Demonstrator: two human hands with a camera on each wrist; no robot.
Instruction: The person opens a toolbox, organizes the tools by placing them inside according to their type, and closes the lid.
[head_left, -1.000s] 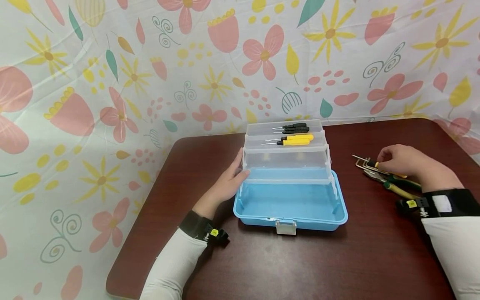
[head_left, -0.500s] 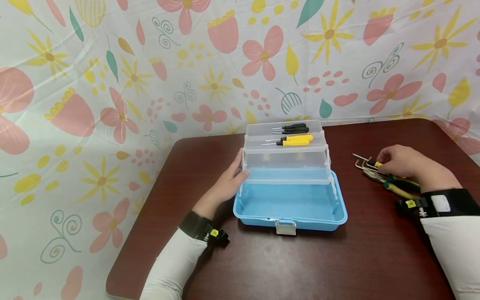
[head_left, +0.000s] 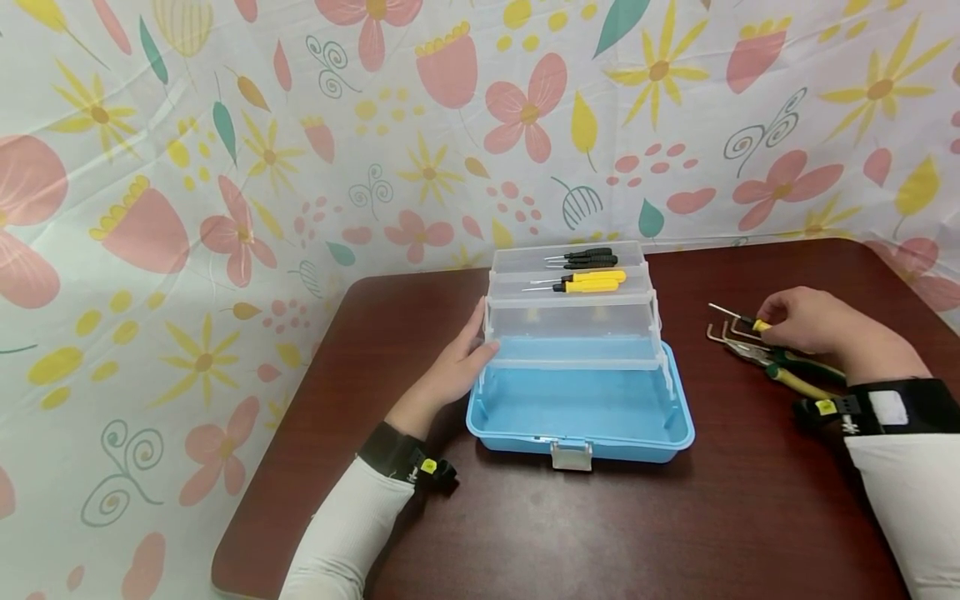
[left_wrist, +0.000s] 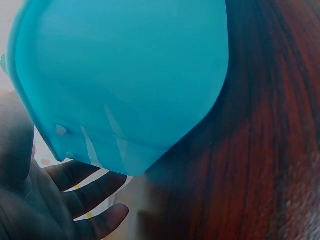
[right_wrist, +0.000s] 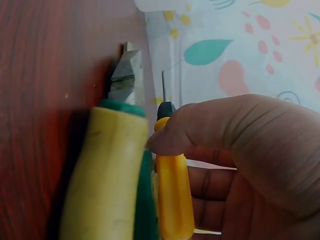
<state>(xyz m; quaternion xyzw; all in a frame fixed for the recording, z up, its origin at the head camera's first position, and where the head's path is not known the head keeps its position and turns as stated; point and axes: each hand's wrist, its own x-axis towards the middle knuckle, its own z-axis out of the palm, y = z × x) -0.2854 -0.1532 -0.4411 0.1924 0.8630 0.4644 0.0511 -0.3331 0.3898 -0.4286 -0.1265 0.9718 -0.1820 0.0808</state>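
Note:
At the right of the table, my right hand [head_left: 813, 323] pinches a small screwdriver by its yellow handle [right_wrist: 172, 195], thumb on top and shaft pointing away. Right under it lie pliers [head_left: 795, 381] with green and yellow grips and several L-shaped hex keys [head_left: 717, 333]. The yellow grip of the pliers fills much of the right wrist view. My left hand [head_left: 447, 372] rests against the left side of a blue toolbox [head_left: 517, 447], fingers extended along it and thumb at the edge of a clear tray [head_left: 540, 318]. The box stands open with its tiers folded out.
Black screwdrivers [head_left: 592, 262] lie in the top tier, and two yellow-handled screwdrivers [head_left: 592, 285] in the one below. A white latch [head_left: 572, 456] hangs at the box's front. A flower-printed cloth [head_left: 450, 167] rises behind the dark red table [head_left: 585, 533].
My right hand has lifted the screwdriver slightly, and its shaft now stands higher above the hex keys, which have shifted a little. The left hand and the toolbox have stayed put.

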